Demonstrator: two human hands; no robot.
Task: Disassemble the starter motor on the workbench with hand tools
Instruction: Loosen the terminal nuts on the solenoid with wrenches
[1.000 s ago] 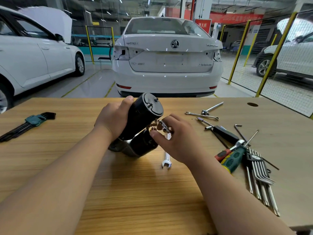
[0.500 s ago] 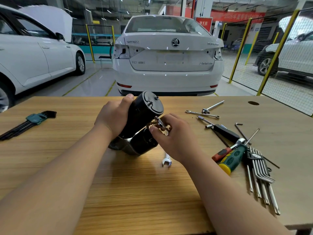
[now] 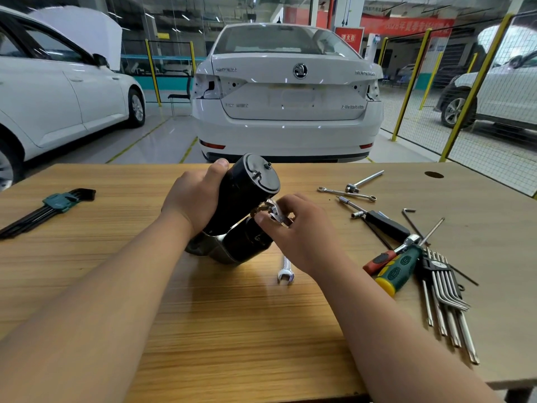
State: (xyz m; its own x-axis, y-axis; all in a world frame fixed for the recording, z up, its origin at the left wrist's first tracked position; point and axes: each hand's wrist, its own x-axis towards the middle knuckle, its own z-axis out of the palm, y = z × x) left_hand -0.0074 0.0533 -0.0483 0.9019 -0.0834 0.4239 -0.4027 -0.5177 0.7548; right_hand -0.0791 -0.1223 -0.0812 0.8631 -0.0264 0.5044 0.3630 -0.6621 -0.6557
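The left hand (image 3: 194,199) grips the motor (image 3: 247,196) on the counter (image 3: 116,228). Its long side leans toward 1 o'clock. The right hand (image 3: 296,234) pinches the wrench (image 3: 286,270) at the motor's 3 o'clock side.

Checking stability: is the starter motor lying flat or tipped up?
Tipped up: the left hand holds the starter motor slanted, end cap raised, nose on the workbench.

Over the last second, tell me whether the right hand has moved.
Yes, slightly. The right hand, holding the spanner, has edged left toward the starter motor, away from the green screwdriver lying on the workbench.
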